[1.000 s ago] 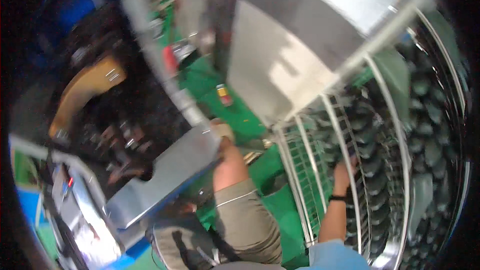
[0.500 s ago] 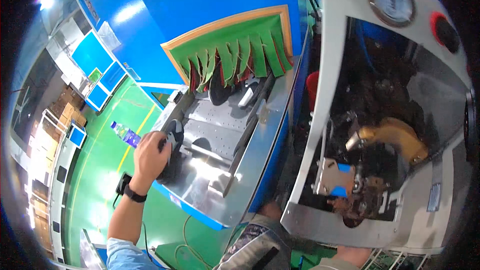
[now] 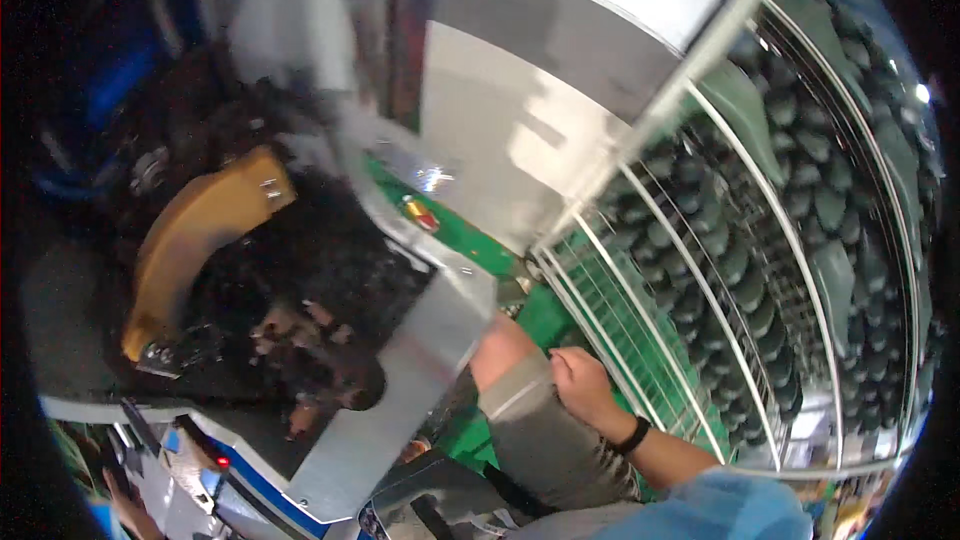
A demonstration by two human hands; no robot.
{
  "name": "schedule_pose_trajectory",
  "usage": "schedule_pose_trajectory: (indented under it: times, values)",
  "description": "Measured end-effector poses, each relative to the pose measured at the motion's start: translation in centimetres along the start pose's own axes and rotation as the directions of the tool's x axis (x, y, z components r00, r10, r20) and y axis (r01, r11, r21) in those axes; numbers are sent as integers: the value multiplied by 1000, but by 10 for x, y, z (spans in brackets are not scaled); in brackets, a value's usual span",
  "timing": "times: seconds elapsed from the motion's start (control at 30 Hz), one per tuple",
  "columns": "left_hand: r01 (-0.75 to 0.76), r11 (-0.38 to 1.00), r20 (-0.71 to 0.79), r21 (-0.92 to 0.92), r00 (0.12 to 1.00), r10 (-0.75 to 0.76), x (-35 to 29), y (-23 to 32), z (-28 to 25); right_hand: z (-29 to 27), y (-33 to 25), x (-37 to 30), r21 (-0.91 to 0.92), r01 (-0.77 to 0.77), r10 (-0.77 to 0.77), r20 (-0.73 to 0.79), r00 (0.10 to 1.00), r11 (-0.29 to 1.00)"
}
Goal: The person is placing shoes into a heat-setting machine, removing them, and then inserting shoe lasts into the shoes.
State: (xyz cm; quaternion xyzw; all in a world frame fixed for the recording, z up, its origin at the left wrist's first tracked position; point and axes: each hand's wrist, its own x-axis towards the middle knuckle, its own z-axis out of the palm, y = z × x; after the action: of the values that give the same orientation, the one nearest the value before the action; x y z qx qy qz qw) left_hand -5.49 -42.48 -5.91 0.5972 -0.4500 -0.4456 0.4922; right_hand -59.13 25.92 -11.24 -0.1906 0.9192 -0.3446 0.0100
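Curls the right grip by khaki shorts; cannot tell if grasping anything. Right of it, has dark pieces in a white rack; left, a machine. Farther left, cannot tell the left grip's state, blurred: left grip.

Ochre curved machine part, white wire rack, dark grey-green pieces, khaki shorts, pale blue sleeve, green floor

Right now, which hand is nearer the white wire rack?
Right: the right hand is just left of the rack; the left hand, seemingly, is at far lower left.
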Motion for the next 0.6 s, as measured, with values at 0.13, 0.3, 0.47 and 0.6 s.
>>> schedule_pose_trajectory:
  times: [0.13, 0.3, 0.47, 0.6]
  values:
    - [-287, 944, 112, 164, 956, 272, -168, 72, 29, -12, -30, 9, -57, 312, -316, -129, 940, 949]
    - [-369, 913, 332, 175, 895, 298, -356, 74, 52, -2, -71, -14, 363, 426, -466, 27, 884, 829]
    - [-420, 898, 563, 133, 778, 280, -521, 39, 50, -6, -171, -74, 965, 109, -803, 132, 581, 238]
    - [-450, 892, 685, 35, 661, 306, -617, 2, 32, -31, -219, -103, 682, 497, -631, -65, 773, 537]
